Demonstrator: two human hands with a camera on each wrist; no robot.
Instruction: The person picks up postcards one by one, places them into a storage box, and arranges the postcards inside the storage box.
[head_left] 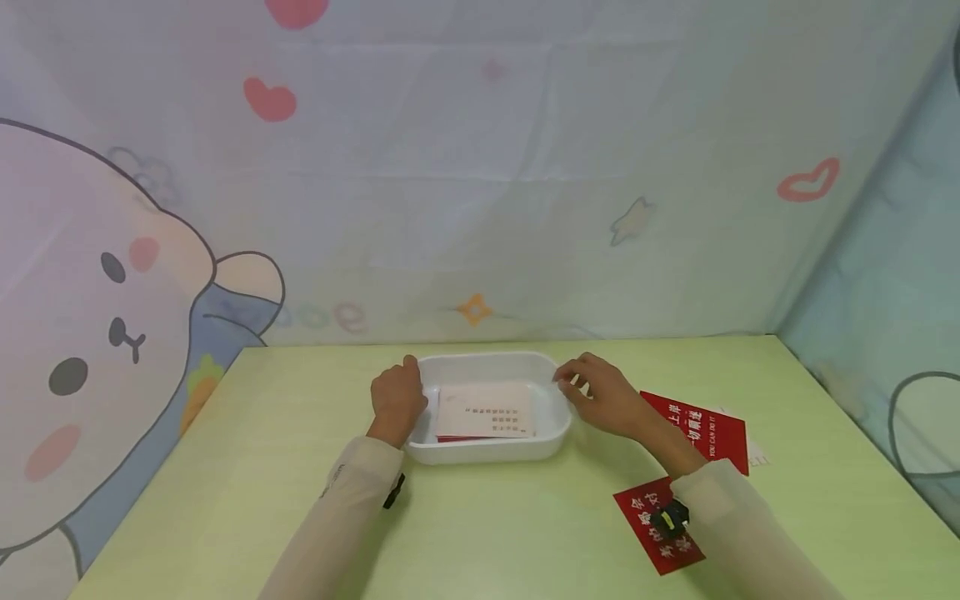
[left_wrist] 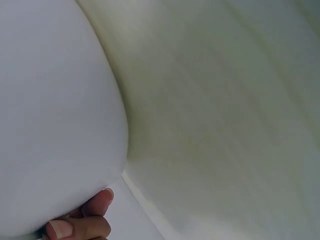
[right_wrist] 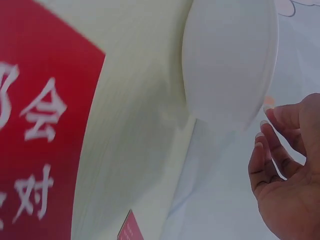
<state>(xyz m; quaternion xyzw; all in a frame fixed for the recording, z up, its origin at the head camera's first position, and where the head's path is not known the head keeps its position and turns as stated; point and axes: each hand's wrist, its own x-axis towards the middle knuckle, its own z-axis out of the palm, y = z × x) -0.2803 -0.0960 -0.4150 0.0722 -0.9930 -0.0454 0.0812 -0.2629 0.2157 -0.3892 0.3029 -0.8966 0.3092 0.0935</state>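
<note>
A white oval plastic tub (head_left: 487, 452) stands on the table. Inside it lies a cream card (head_left: 483, 408) printed with small characters, and a red edge shows beneath. My left hand (head_left: 398, 392) grips the tub's left end; in the left wrist view its curled fingers (left_wrist: 82, 227) and thumb are at the rim. At the right end is my right hand (head_left: 603, 396), with bent, loosely spread fingers. Its fingertips (right_wrist: 265, 125) come right up to the rim in the right wrist view, and whether they touch it is hard to tell.
To the right, a large red card (head_left: 723, 437) with white characters overlaps a pale card (head_left: 757, 457). A smaller red card (head_left: 633, 504) lies nearer, partly under my right wrist. A printed cloth (head_left: 480, 208) hangs behind the pale green table (head_left: 285, 417).
</note>
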